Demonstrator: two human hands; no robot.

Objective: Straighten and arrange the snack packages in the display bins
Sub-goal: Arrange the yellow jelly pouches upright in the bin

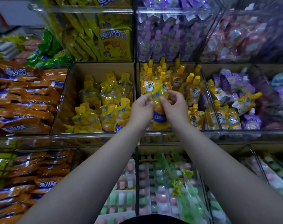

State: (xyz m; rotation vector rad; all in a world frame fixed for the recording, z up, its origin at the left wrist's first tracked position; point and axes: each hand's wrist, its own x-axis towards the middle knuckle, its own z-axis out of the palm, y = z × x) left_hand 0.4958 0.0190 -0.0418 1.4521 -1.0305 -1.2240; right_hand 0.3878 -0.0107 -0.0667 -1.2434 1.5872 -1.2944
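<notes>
1. Shelving of clear-walled display bins fills the scene in tiers. Orange packets are stacked at far left, and pastel strip packs lie in the near, lower tier.
2. In the middle tier, the left bin holds loose yellow see-through pouches, several of them tilted and overlapping. The centre bin holds spouted cartoon pouches, mostly upright at the far end.
3. The right bin holds a mix of purple and yellow spouted pouches lying at odd angles. It appears the least orderly.
4. One yellow pouch with a blue label is held upright in the air, just right of the divider between the left and centre bins, in front of the spouted stock.
5. The left hand pinches the pouch's left upper edge and the right hand pinches its right upper edge. The hands sit close together, with the pouch hanging between and below them.
6. Judgement: the two-handed pinch looks meant to flatten and square the soft pouch before it is placed.
7. Judgement: its pattern matches the left bin's stock, so it probably belongs there, not in the centre bin.
</notes>
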